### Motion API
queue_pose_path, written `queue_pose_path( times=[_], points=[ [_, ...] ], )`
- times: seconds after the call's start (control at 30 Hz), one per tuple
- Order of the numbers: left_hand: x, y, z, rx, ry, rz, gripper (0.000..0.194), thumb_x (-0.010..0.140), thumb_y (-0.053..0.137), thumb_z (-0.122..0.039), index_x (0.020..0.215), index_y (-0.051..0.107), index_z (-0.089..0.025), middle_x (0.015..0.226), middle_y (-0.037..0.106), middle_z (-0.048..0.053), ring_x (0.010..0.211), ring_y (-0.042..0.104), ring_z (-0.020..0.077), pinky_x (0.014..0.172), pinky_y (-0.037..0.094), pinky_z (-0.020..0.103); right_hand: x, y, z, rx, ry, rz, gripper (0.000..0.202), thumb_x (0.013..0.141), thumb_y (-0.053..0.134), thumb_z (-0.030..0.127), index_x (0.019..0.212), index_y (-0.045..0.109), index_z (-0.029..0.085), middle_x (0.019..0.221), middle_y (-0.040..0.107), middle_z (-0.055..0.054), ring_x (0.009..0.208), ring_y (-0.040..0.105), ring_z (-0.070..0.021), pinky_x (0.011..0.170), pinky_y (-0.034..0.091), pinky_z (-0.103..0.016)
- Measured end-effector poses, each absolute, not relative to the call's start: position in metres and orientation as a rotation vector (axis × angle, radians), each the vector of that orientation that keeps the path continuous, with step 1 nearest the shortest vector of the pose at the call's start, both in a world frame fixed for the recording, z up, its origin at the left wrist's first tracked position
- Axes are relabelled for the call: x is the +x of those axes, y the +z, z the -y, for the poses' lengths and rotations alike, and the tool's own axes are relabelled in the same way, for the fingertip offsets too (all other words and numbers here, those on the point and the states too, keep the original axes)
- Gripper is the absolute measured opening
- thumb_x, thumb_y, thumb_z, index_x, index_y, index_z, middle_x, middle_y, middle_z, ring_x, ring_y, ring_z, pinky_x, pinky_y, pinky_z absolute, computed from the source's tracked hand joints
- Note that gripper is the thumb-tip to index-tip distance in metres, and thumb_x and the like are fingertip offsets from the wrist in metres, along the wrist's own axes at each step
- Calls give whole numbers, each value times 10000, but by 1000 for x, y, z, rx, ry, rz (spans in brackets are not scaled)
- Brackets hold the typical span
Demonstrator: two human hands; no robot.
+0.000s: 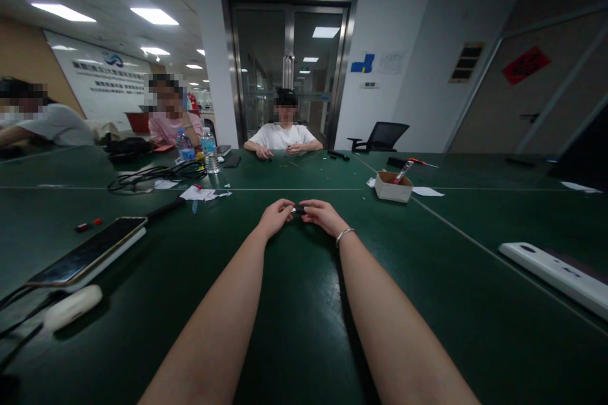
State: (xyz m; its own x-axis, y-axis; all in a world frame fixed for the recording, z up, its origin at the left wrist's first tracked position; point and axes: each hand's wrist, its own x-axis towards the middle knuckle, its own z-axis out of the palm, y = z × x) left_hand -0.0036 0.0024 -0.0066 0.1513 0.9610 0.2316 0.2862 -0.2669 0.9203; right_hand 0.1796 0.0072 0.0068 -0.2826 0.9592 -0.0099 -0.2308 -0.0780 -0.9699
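A small dark cylindrical object with a shiny tip at its left end is held between my two hands, over the middle of the green table. My left hand pinches the shiny end with thumb and fingers. Around the black end, the fingers of my right hand are closed, and a silver bracelet circles that wrist. The object is too small to name more exactly.
Left lie a phone, a white device, black cables, papers and bottles. Right are a small box and a white power strip. People sit across and at the far left.
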Motion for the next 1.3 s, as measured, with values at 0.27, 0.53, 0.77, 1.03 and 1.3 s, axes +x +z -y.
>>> queue_pose_path(
  times=[0.27, 0.53, 0.77, 1.03, 1.3],
  points=[
    [-4, -5, 0, 1688, 1177, -1228, 254, 788, 607, -276, 1015, 646, -169, 823, 643, 33, 672, 586, 116, 672, 480, 261, 180, 9, -6, -917, 1552, 1188, 216, 810, 570, -38, 937, 684, 95, 719, 690, -54, 543, 656, -89, 560, 578, -172],
    [-6, -8, -4, 1709, 1209, -1258, 287, 761, 637, -260, 1039, 653, -189, 941, 650, 48, 675, 584, 106, 675, 481, 258, 178, 11, -4, -947, 1538, 1180, 198, 825, 563, -36, 922, 681, 90, 697, 687, -50, 526, 654, -85, 544, 576, -165],
    [-4, -5, -2, 1676, 1139, -1242, 279, 836, 530, -359, 1001, 649, -168, 786, 625, 23, 641, 560, 111, 604, 448, 235, 178, 11, -3, -950, 1538, 1185, 204, 821, 554, -40, 924, 679, 85, 674, 682, -45, 520, 652, -85, 548, 573, -163],
    [-4, -5, -3, 1634, 1169, -1261, 264, 790, 568, -232, 1036, 650, -185, 921, 631, 42, 664, 560, 99, 606, 443, 223, 179, 10, -5, -945, 1542, 1182, 199, 821, 564, -34, 916, 684, 92, 696, 689, -51, 528, 656, -86, 545, 574, -164],
    [-4, -2, 0, 1668, 1153, -1283, 242, 823, 555, -313, 992, 662, -176, 859, 647, 40, 672, 560, 116, 613, 457, 236, 179, 9, -6, -937, 1537, 1194, 183, 814, 593, -19, 915, 694, 96, 709, 695, -52, 541, 656, -88, 562, 584, -177]
  ],
)
